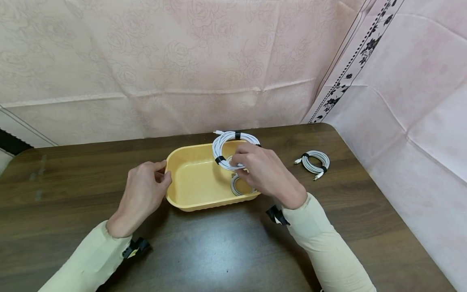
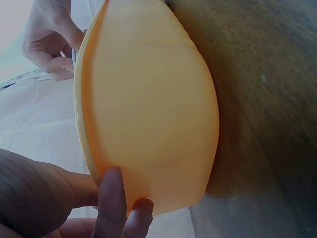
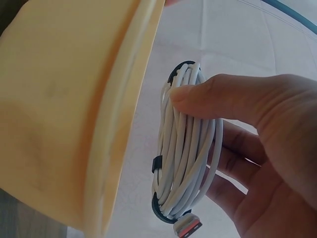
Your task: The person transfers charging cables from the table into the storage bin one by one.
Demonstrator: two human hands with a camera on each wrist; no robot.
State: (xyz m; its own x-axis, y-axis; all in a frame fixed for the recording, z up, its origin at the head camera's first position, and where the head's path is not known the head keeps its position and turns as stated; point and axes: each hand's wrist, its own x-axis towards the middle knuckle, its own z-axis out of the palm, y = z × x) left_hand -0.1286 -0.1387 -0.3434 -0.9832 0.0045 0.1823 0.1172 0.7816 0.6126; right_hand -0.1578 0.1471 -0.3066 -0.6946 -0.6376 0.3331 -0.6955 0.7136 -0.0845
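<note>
Yellow plastic tub [image 1: 193,180] pinched by our left hand [image 1: 143,187], white cable ring [image 3: 185,144] by our right hand [image 1: 262,169]; one grey coil [image 1: 234,187]'s in, one white coil [image 1: 311,165] seems left.

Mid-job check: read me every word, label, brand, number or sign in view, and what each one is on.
No text can be read in any view.
Held cable and its plug: no legible marking.
Table cable and boxed cable: too small to tell.
Tray: none visible.
Left wrist camera and right wrist camera: too small to tell.
Cloth border: flowers, no words.
</note>
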